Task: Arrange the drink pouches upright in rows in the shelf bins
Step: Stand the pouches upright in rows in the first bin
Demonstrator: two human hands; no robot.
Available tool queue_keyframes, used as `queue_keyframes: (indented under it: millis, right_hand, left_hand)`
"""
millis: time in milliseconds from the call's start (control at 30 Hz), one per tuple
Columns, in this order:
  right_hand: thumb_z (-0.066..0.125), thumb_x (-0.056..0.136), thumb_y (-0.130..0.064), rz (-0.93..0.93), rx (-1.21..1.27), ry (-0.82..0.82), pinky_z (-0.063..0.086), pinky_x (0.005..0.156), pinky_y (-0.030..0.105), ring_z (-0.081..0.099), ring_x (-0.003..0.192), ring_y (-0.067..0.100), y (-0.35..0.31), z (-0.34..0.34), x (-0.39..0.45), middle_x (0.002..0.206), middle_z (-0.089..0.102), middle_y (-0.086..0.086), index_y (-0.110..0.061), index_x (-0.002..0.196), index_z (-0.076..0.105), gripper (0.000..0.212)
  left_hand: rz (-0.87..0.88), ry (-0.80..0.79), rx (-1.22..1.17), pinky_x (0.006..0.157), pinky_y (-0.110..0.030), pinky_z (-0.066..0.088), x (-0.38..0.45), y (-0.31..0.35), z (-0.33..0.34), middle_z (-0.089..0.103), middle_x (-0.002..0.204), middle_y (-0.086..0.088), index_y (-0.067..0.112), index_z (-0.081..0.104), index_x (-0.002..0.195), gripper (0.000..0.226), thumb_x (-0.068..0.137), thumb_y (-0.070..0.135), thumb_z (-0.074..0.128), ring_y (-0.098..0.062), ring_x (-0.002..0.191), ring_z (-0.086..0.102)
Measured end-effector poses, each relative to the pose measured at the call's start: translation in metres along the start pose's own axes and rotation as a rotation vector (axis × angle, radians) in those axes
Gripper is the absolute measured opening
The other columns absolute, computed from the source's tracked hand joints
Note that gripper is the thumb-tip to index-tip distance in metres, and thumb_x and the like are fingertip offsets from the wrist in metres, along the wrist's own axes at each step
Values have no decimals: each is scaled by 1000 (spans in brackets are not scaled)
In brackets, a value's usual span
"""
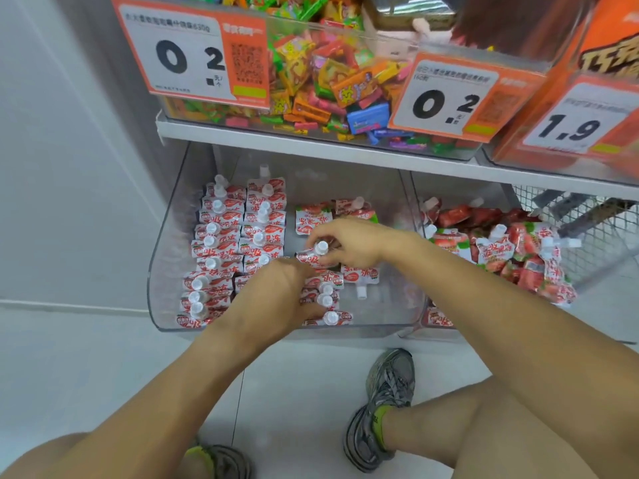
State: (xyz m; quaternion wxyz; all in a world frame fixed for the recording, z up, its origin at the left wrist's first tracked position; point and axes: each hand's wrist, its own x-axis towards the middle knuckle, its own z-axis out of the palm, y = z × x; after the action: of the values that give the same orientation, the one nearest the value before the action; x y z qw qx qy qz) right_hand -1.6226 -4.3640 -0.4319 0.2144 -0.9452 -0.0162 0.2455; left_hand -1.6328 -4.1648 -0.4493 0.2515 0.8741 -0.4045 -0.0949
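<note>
A person crouches before a clear plastic shelf bin (166,271) holding red-and-white drink pouches with white caps; 2 neat rows of upright pouches (235,243) fill the bin's left side, and a shorter 3rd row (325,299) runs along the middle toward the front edge; the right hand (349,242) pinches 1 pouch (313,255) near its cap at the back of that 3rd row; the left hand (280,288), fingers curled, rests on pouches just beside it, whether gripping I cannot tell; loose pouches (332,212) lie flat near the bin's back; a neighbouring bin (415,202) at right holds a jumbled heap (511,250).
</note>
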Motion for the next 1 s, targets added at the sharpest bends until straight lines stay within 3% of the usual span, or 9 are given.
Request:
queue_keyframes:
  millis: [100,200,267,400,467,600,733,867,1000]
  right_hand:
    - [65,95,-20,-1,-15,-102,43,64,15,56,72,-7,2,-7,-6,86,57,-21,-25,127,61,33]
    - [69,91,-14,-3,127,-186,56,84,23,66,95,1,12,-9,-13,114,69,-8,-24,130,61,41]
    - [73,88,-8,-4,238,-150,55,95,29,66,109,7,19,-17,-11,122,69,-6,-24,124,64,41]
    - [80,81,-14,34,177,323,53,95,28,65,105,11,23,-27,11,116,68,-2,-19,118,66,39]
    - [86,75,-23,31,-34,241,44,95,21,59,117,16,21,-23,26,130,62,0,-19,130,60,62]
    - [91,65,-35,42,-237,93,40,99,27,53,125,22,22,-20,52,142,54,2,-20,143,49,91]
    - [91,61,-43,49,-307,187,45,89,27,59,115,23,26,-18,65,130,62,0,-25,131,60,79]
    - [93,61,-35,75,-285,243,49,87,26,65,107,21,30,-22,74,119,69,-1,-24,119,70,63]
    - [94,52,-46,68,-349,207,50,87,30,59,110,21,26,-22,72,125,62,-2,-26,127,60,84]
  left_hand:
    - [-120,91,-99,74,-24,49,1,3,-2,55,113,3,20,50,125,76,64,47,85,-15,91,58]
    - [-51,4,-94,88,-27,48,3,3,-1,52,136,3,27,33,145,86,74,47,78,-18,112,58]
    - [33,-70,-12,87,-26,48,6,2,-3,56,134,1,29,32,147,79,81,49,70,-17,111,58]
    - [54,-74,11,88,-24,47,10,0,-4,58,132,3,27,42,141,68,83,52,67,-15,112,58]
    - [62,-70,11,88,-24,47,10,0,-2,59,131,3,28,44,140,68,82,53,67,-15,112,59]
    - [59,-53,-4,87,-24,48,11,-5,1,60,128,3,26,45,139,68,81,55,67,-15,110,60]
    - [67,-57,-3,91,-26,50,11,-7,1,59,131,5,26,46,139,68,82,58,64,-14,113,58]
    - [94,-34,-1,93,-31,50,9,-6,1,59,130,3,24,45,139,66,84,56,62,-17,114,58]
    - [100,-26,3,92,-33,50,7,-6,2,61,128,1,23,45,139,64,86,55,60,-19,113,59]
